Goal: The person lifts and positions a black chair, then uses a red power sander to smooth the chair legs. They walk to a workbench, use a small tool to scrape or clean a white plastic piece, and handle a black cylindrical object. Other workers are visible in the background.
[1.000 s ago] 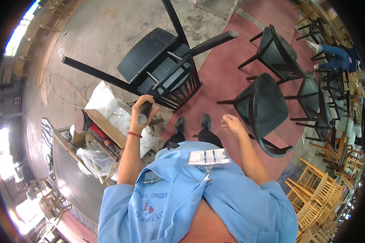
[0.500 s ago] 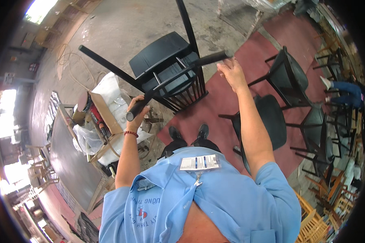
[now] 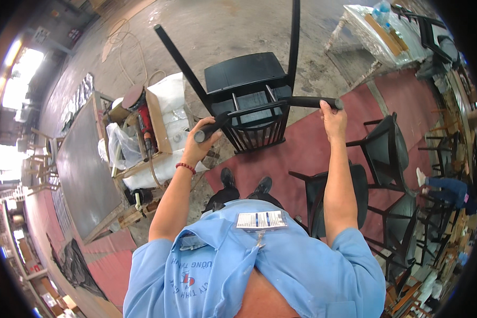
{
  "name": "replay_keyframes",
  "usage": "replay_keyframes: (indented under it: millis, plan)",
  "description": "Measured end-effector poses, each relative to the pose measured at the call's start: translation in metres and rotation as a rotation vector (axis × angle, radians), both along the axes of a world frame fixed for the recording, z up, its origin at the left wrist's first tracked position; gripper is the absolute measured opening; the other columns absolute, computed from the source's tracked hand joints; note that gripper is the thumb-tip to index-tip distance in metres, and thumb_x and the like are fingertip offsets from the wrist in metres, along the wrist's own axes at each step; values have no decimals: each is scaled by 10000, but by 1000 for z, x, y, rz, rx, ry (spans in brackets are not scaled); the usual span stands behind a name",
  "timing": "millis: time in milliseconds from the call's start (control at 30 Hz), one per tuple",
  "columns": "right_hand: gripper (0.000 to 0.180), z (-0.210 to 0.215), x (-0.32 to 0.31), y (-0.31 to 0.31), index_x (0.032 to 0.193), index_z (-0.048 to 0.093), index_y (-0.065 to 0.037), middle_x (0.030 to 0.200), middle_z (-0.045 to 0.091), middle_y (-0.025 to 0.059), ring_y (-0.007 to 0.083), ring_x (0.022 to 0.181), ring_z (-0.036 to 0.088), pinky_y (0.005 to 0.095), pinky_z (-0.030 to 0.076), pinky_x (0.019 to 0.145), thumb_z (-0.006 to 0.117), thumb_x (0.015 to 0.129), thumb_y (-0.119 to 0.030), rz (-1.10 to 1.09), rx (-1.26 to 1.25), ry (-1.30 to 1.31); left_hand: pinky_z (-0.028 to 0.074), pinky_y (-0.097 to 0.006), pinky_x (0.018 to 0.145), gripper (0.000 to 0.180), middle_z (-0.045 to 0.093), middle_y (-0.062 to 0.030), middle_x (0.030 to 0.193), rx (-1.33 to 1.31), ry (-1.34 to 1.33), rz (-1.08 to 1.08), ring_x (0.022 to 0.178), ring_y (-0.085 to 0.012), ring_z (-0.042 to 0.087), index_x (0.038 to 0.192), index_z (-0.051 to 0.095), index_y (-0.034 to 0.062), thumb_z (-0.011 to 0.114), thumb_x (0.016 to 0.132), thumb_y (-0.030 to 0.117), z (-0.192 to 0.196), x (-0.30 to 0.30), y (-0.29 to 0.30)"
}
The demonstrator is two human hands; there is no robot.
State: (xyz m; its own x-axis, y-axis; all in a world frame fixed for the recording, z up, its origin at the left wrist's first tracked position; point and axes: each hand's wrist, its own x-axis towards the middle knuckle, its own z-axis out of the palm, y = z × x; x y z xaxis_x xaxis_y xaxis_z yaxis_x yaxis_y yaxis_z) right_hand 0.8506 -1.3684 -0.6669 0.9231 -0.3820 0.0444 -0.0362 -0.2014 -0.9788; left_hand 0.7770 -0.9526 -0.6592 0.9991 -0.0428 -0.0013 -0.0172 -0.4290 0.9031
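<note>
In front of me a black wooden chair (image 3: 245,74) is tipped over, with its underside and legs showing and its spindled back (image 3: 258,139) low, near the red floor covering. My left hand (image 3: 197,142) is wrapped around the end of the near left leg, and a red bead bracelet (image 3: 186,167) circles that wrist. Near the tip of the near right leg (image 3: 307,103), my right hand (image 3: 334,121) has its fingers closed on the wood. The other two legs point away from me.
To the left, a red power tool (image 3: 144,121) with a round brown disc lies on a plastic-covered stand beside a grey-topped table (image 3: 82,164). Several dark chairs (image 3: 385,151) stand at right on the red covering (image 3: 312,146). A person's blue-clad legs (image 3: 444,189) show beyond them.
The chair has turned to sit straighter before me. My right hand's looser fingers have closed on the right leg's end; my left hand keeps its hold. The whole view has swung.
</note>
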Motion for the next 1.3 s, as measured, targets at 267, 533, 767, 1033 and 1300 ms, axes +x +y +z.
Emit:
replay_keyframes:
  millis: [267, 533, 767, 1033, 1300]
  plan:
    - [251, 16, 8, 3, 920, 651, -40, 677, 597, 6, 77, 560, 538, 237, 418, 490, 797, 842, -229, 3, 102, 28, 510, -317, 886, 419, 686, -86, 1085, -82, 57, 71, 986, -164, 634, 1211, 595, 96, 773, 833, 112, 6, -7, -5]
    - [407, -13, 5, 4, 1155, 642, -36, 895, 664, 37, 105, 658, 601, 234, 453, 521, 767, 874, -303, 81, 73, 225, 524, -333, 887, 554, 688, -119, 1099, 10, 79, 233, 1018, -204, 645, 1360, 532, 79, 749, 862, 187, -34, -47, 3]
    - [689, -101, -26, 12, 1438, 460, -53, 1193, 627, 143, 228, 808, 665, 341, 543, 625, 708, 898, -403, 308, -58, 722, 497, -380, 967, 497, 694, -190, 1186, 102, 606, 93, 1116, -312, 654, 1272, 625, 11, 699, 862, 282, -76, -195, 64]
    - [480, -169, -53, 98, 1295, 576, -28, 1112, 663, 137, 252, 788, 689, 372, 568, 660, 675, 916, -306, 718, -126, 969, 557, -381, 893, 542, 661, -138, 1287, -71, 1007, 466, 1126, -270, 649, 1328, 620, 77, 670, 886, 387, -63, -299, 109]
    - [310, -173, -98, 146, 1139, 645, 8, 937, 668, 105, 209, 721, 669, 319, 548, 603, 659, 923, -213, 823, -196, 939, 557, -438, 919, 585, 572, -115, 1407, -238, 1165, 436, 1191, -273, 608, 1455, 511, 142, 635, 936, 381, -98, -326, 168]
